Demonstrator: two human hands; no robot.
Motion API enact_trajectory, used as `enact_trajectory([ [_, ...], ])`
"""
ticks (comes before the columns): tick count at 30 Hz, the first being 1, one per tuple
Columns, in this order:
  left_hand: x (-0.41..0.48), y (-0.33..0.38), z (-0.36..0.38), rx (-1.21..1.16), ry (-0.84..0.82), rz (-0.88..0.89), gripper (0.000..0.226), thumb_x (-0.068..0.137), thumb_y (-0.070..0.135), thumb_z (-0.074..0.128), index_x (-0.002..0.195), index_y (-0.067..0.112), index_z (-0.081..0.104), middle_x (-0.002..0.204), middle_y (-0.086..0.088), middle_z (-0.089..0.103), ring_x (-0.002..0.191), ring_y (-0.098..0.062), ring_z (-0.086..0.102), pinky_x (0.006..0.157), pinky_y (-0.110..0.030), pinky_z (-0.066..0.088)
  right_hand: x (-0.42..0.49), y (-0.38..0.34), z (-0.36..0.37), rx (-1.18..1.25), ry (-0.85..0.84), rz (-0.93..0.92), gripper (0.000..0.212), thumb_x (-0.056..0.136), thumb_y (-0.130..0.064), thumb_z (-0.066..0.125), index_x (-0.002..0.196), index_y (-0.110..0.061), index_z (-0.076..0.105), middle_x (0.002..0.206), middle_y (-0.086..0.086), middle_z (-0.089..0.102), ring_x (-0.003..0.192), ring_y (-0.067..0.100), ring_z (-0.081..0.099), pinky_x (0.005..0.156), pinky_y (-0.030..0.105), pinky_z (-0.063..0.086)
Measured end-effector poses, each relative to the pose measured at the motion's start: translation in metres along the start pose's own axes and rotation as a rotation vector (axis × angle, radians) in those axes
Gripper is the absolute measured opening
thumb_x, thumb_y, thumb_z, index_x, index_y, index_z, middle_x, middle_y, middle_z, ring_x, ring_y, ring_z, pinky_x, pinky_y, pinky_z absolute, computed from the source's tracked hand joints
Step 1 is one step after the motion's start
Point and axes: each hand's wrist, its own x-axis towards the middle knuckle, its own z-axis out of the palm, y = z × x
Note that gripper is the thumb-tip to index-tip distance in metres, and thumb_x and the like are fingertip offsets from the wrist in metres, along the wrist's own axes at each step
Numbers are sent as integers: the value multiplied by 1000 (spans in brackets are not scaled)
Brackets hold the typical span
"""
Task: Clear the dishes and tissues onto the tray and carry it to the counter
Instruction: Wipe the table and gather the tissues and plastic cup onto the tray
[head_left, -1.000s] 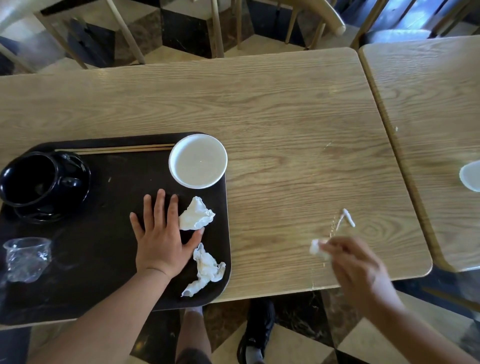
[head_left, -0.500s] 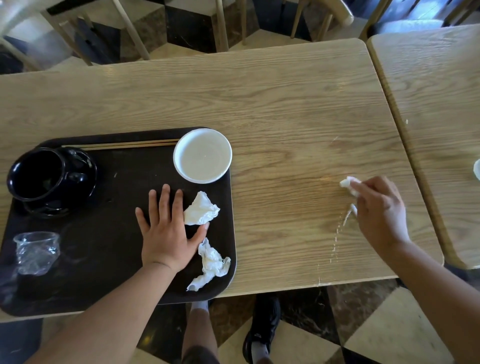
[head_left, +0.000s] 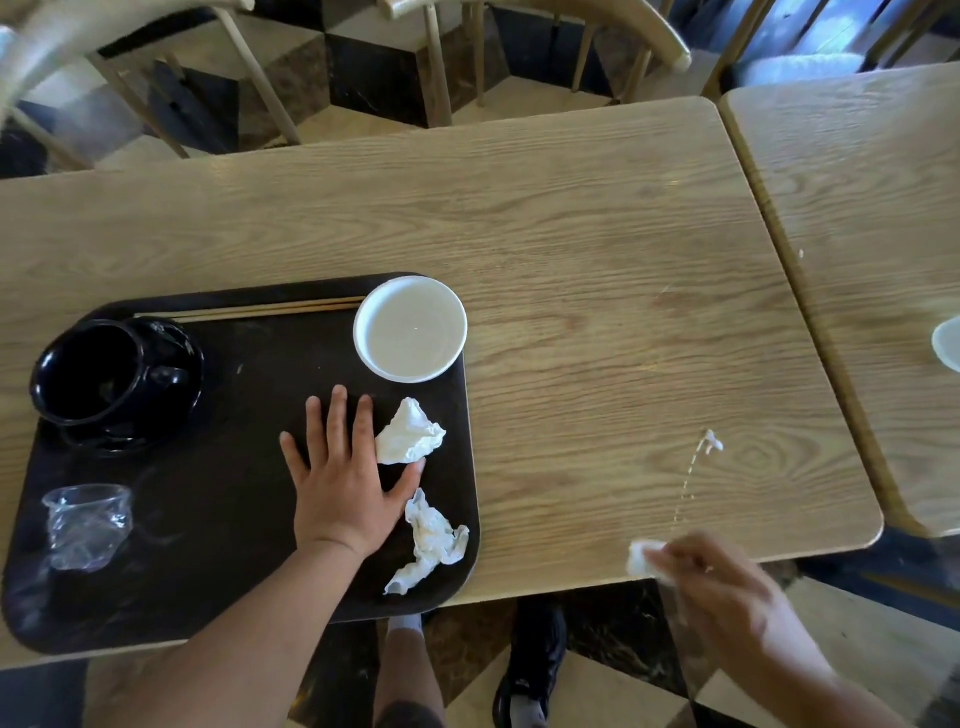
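Left hand (head_left: 345, 483) lies flat with fingers spread on the dark tray (head_left: 218, 545), between two crumpled tissues (head_left: 408, 434) (head_left: 431, 543) at the tray's right side. Right hand (head_left: 722, 587), blurred, pinches a small white tissue wad (head_left: 644, 557) at the near edge of the table (head_left: 597, 291), beside a faint streak (head_left: 698, 467). On the tray: white bowl (head_left: 410, 328) at the far right corner, chopsticks (head_left: 260, 310) along the far rim, black cup (head_left: 98, 379) far left, clear plastic cup (head_left: 85, 525) near left.

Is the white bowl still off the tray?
No, the white bowl sits on the tray at its far right corner, beside the chopsticks.
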Motion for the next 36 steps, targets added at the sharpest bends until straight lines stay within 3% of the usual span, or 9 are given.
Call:
enact_trajectory([
  [2,1,-1,1,1,1,-4,92,82,74,31,151,14,27,164,-12,15,152,-36,3,117,-66,10,28,12,-15,-54,126,103,32,93,-12,52,114,-7,76,99,2,63,81,15,61,74,20,50],
  [6,1,-1,3,0,7,-5,92,81,73,32,151,13,28,164,-12,15,152,-36,3,117,-67,10,85,51,-37,-188,313,248,30,89,10,60,112,-2,74,100,11,62,87,26,61,70,38,55],
  [13,1,0,3,-9,16,-2,91,81,72,35,150,13,28,163,-14,18,152,-36,5,116,-68,11,93,80,-32,-293,334,245,31,84,17,60,107,1,75,96,16,64,87,34,61,66,48,56],
  [17,0,0,2,-19,20,2,91,81,72,34,150,13,30,163,-14,18,152,-37,7,116,-68,11,73,51,-15,-293,285,160,26,88,9,59,107,2,75,89,11,62,79,28,57,65,34,48],
  [22,-1,1,1,-13,22,4,91,80,72,34,150,13,30,163,-14,18,152,-37,6,116,-68,12,-1,-1,10,-132,42,42,37,85,-1,61,121,-3,71,103,0,64,89,19,61,76,28,53],
  [26,0,1,0,-17,14,7,92,79,72,34,150,12,30,163,-14,18,152,-37,6,116,-68,11,-37,-15,15,-46,-39,32,34,93,-10,49,115,-7,75,103,-3,62,88,15,63,79,19,50],
  [30,-1,0,2,-15,18,4,92,80,72,33,150,12,29,163,-13,17,152,-36,5,116,-67,11,-8,-8,-1,-40,71,102,31,93,-11,52,108,-5,78,96,2,63,82,14,59,75,17,46],
  [34,0,0,2,-2,0,-2,92,81,73,33,151,13,28,164,-13,15,152,-36,3,117,-67,11,79,24,-24,-110,232,228,29,88,5,63,112,-5,75,98,7,62,81,19,60,69,22,48],
  [36,-1,0,2,-4,1,5,92,81,72,34,150,12,30,163,-14,18,152,-37,6,116,-67,12,125,47,-31,-116,343,298,28,89,4,61,111,-5,75,98,11,62,83,24,61,71,25,45],
])
